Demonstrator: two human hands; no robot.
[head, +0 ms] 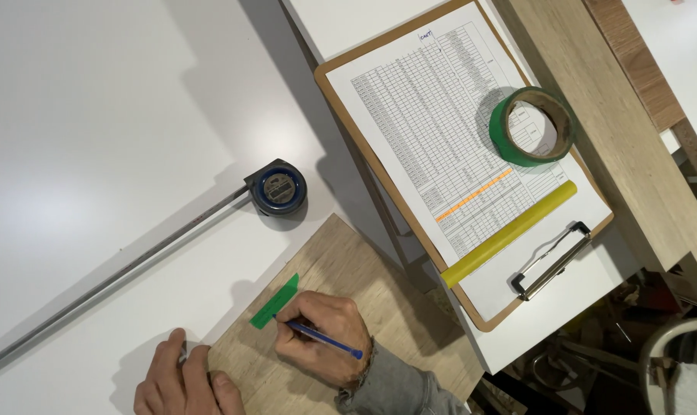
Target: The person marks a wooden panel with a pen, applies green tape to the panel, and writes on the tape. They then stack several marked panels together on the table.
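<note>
My right hand (323, 336) grips a blue pen (327, 339) with its tip on a strip of green tape (274, 301) stuck to a light wooden board (348, 261). My left hand (181, 380) rests flat on the board's left corner at the bottom edge, holding nothing. A grey sleeve covers my right wrist.
A blue tape measure (277, 187) lies on the white table (95, 115), its blade (110, 283) drawn out to the lower left. A clipboard (471, 154) with a printed table sheet carries a green tape roll (533, 126) and a yellow ruler (509, 233). Wooden planks (617, 115) lie at right.
</note>
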